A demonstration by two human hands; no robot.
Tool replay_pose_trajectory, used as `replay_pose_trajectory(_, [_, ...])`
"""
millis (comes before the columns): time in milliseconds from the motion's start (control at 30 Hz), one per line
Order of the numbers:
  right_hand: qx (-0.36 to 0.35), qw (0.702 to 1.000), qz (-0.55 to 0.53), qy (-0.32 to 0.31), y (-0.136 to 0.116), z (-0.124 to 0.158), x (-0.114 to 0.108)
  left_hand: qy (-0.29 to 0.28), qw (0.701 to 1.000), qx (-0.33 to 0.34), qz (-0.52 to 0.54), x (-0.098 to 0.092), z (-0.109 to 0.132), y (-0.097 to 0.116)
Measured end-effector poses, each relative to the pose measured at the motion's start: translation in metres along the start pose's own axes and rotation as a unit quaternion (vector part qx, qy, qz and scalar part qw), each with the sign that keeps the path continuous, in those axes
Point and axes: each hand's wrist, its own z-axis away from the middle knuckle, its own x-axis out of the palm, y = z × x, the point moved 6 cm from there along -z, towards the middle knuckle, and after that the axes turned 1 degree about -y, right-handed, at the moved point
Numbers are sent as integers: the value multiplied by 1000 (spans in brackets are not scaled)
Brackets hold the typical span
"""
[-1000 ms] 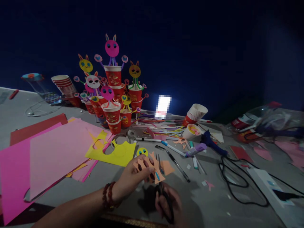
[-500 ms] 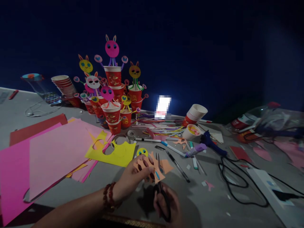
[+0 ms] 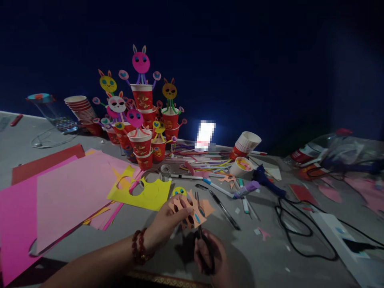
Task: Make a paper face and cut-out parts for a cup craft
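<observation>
My left hand, with a beaded bracelet at the wrist, pinches a sheet of orange paper with several oval holes cut in it. A small blue oval shows near the paper's right edge. My right hand is closed around the black handles of a pair of scissors. The scissor blades point away from me and reach up past the paper's right side, slightly parted. Just beyond my left fingers lies a yellow paper face, partly hidden by them.
Yellow cut-out paper and pink sheets lie to the left. Red cups with paper animal figures stand behind. A black pen, a purple glue stick, a blue glue gun and a black cable lie right.
Both hands, the paper and the scissors have shifted only slightly. My grip on each stays the same, and the rest of the table looks unchanged.
</observation>
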Motion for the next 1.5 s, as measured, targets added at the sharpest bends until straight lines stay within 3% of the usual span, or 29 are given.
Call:
replay_pose_trajectory(167, [82,991,49,-89,-14,5,-2,19,999,-5,33,0,-4,2])
replay_pose_trajectory(367, [74,974,175,-128,-43,16,-49,45,996,-24,69,1,-10,9])
replay_pose_trajectory(467, [39,970,227,-71,-50,13,-73,78,996,5,34,-10,-14,11])
replay_pose_trajectory(567, [-4,968,251,23,-57,3,-85,59,995,36,-74,-17,-18,10])
replay_pose_trajectory(633, [-32,965,254,51,-60,-6,-84,39,981,49,-186,-20,-21,9])
replay_pose_trajectory(767, [-77,962,256,59,-58,-20,-79,45,890,111,-440,-20,-21,14])
replay_pose_trajectory(933, [-103,963,240,62,-55,-19,-78,47,724,224,-651,3,-7,34])
replay_pose_trajectory(1000, [-111,963,239,61,-56,-16,-78,5,670,247,-700,19,3,34])
replay_pose_trajectory(1133, [-118,961,245,58,-54,-14,-80,-147,588,247,-756,48,21,9])
replay_pose_trajectory(1200, [-117,960,248,51,-54,-14,-79,-164,561,255,-770,53,27,0])
replay_pose_trajectory(1500, [-120,953,275,43,-58,-12,-78,-206,503,281,-791,59,14,-10])
